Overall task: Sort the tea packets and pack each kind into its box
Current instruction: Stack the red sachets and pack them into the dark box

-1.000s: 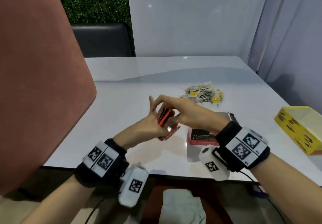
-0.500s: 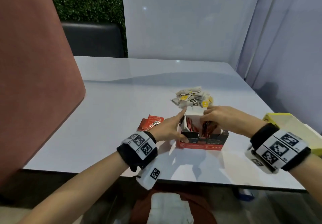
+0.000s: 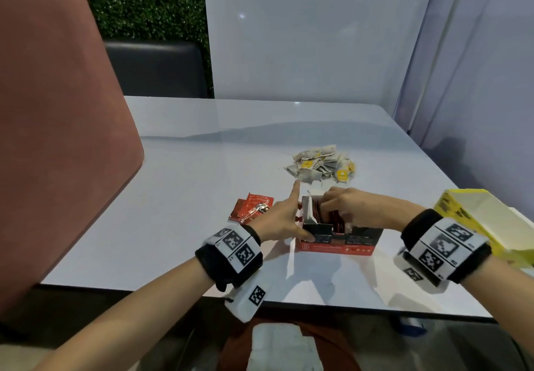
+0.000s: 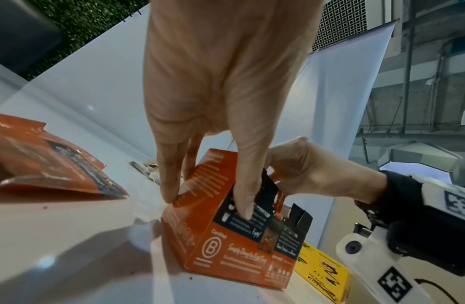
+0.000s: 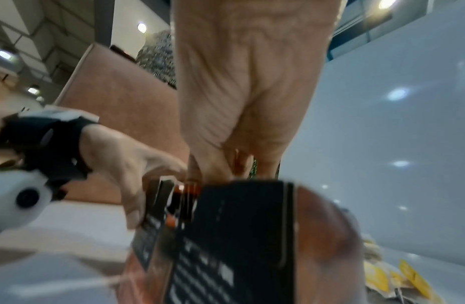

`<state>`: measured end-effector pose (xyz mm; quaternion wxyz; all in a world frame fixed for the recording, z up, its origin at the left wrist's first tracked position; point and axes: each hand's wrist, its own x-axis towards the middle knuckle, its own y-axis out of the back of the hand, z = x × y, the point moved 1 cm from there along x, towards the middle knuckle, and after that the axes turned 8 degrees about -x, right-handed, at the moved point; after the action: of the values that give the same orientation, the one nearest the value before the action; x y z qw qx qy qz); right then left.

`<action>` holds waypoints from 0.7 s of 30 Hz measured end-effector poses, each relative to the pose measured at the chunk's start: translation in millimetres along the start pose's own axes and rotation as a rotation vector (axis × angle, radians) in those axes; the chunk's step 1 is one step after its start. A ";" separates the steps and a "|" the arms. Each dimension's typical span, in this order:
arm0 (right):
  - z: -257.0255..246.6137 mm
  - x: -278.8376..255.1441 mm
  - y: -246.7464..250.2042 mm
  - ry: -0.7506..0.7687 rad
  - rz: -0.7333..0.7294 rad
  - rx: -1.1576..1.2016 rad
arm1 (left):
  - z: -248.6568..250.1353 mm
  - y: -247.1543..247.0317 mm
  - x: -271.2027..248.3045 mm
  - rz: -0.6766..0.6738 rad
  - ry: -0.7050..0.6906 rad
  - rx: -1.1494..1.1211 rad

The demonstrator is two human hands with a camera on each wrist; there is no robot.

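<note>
The open red tea box (image 3: 338, 242) stands near the table's front edge. My left hand (image 3: 289, 220) braces its left end. In the left wrist view, straight fingers (image 4: 169, 185) press the end face and the thumb rests on the front of the red box (image 4: 239, 236). My right hand (image 3: 332, 211) reaches into the box from above and pinches a stack of red packets (image 3: 336, 220) standing inside it. A few more red packets (image 3: 251, 210) lie on the table left of the box. A pile of white packets with yellow tags (image 3: 322, 165) lies behind it.
An open yellow box (image 3: 485, 220) sits at the table's right edge. A pink chair back (image 3: 57, 139) rises close on the left. A white panel stands behind the white table (image 3: 202, 168), whose front edge runs just below my wrists.
A second ago both hands held a stack of red packets in the air. Since then the right hand has lowered them into the red box and the left hand has moved to the box's end.
</note>
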<state>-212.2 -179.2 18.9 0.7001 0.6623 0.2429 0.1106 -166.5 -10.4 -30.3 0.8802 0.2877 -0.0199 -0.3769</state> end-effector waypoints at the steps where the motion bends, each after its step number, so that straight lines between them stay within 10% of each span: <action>1: 2.3 -2.5 3.4 -0.034 0.052 0.036 | -0.1 0.4 -0.8 -0.005 -0.001 -0.006; 5: 10.9 -15.6 4.2 -0.309 0.291 0.157 | -0.7 0.5 -1.3 -0.006 0.000 -0.012; 12: -0.6 -7.6 2.8 -0.589 0.284 0.237 | 0.9 -3.0 1.2 0.009 0.000 -0.007; 21: -3.2 10.1 -20.2 -0.700 -0.019 0.276 | -2.2 -7.5 3.9 0.007 -0.021 0.007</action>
<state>-208.5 -173.7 -3.0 0.6460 0.7458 0.0077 -0.1627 -168.1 -16.1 -36.8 0.8803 0.2866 -0.0317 -0.3767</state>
